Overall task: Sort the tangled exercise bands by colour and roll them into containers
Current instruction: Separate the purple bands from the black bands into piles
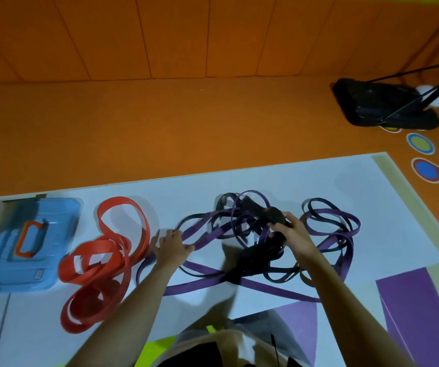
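A tangle of purple bands (213, 282) and thin black bands (255, 252) lies on the white mat in front of me. My right hand (292, 234) grips a bunched black band and lifts it slightly out of the tangle. My left hand (172, 246) pinches a purple band at the tangle's left edge. A separate heap of red bands (101, 263) lies to the left, apart from the tangle. More purple and black loops (332, 223) spread out to the right of my right hand.
A blue lidded container (27, 245) with an orange handle sits at the far left of the white mat (292, 176). Orange floor and wall padding lie beyond. A black stand base (382, 107) with cables stands at the back right. Purple mat patches (411, 308) lie near right.
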Available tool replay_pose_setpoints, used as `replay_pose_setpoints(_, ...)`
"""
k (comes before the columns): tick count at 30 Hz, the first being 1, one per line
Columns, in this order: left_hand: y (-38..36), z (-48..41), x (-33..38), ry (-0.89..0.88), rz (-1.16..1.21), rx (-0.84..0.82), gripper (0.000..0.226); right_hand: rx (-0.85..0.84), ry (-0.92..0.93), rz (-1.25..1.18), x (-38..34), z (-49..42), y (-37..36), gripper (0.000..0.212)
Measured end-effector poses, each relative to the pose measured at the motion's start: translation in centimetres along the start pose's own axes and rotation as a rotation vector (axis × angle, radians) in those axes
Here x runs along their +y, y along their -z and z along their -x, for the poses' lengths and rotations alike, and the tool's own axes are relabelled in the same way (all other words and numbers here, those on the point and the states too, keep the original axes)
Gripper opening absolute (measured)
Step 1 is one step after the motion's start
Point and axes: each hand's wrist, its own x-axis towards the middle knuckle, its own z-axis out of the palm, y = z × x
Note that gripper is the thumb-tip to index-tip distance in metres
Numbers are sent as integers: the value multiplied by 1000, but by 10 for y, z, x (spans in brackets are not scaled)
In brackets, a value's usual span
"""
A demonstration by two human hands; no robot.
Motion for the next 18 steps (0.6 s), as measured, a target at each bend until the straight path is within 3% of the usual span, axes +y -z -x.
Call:
replay_pose_setpoints(4, -10, -13, -21, 6, -97, 164, 60, -11, 15, 44, 10, 3, 16, 22)
replay_pose_setpoints(10, -2, -37, -27, -60, -161, 121, 37, -93, 97, 80, 21, 13, 18, 23)
replay_pose_setpoints(12, 6, -41, -20, -39, -24, 94, 27, -116, 118, 106, 24, 14, 16, 24)
replay_pose_setpoints(16, 29, -37, 12, 28, 486, -14, 22, -205, 144, 203, 34, 12, 14, 29)
replay_pose_setpoints(18, 34, -30, 31, -28, 525, -142, 17, -254, 153, 260, 37, 13, 14, 29)
